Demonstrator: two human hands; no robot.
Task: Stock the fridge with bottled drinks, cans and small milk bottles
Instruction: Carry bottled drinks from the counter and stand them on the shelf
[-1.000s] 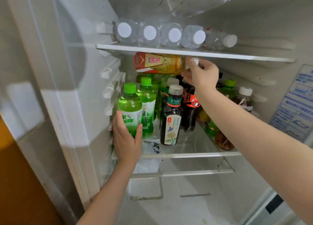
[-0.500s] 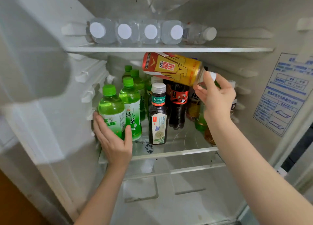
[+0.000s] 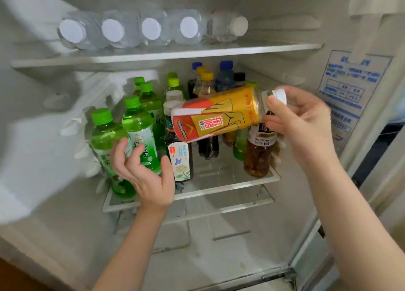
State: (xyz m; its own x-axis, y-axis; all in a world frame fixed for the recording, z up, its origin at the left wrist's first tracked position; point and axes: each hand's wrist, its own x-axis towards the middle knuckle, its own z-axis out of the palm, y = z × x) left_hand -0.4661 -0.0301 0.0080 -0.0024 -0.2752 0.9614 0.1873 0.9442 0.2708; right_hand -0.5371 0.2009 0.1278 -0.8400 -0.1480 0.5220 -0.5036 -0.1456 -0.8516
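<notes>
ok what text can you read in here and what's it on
"东鹏": yellow bottle in the right hand
"SUNTORY": brown tea bottle
"茶": second green bottle
"东": dark bottle, neck band, rest hidden
Blue sticker on the fridge wall: too blurred to read
Other labels: too small

White, scuffed inner walls of an open fridge (image 3: 43, 119) under soft, even light. Moulded shelf rails (image 3: 72, 124) down the left wall. Across the compartment, an upper shelf (image 3: 263, 49) and a lower glass shelf (image 3: 219, 190). On the right wall, a blue-printed label (image 3: 350, 89), blurred beyond reading. Stained white bottom below. Brown floor (image 3: 13, 277) at the lower left corner; a dark gap (image 3: 377, 150) at the right edge.
</notes>
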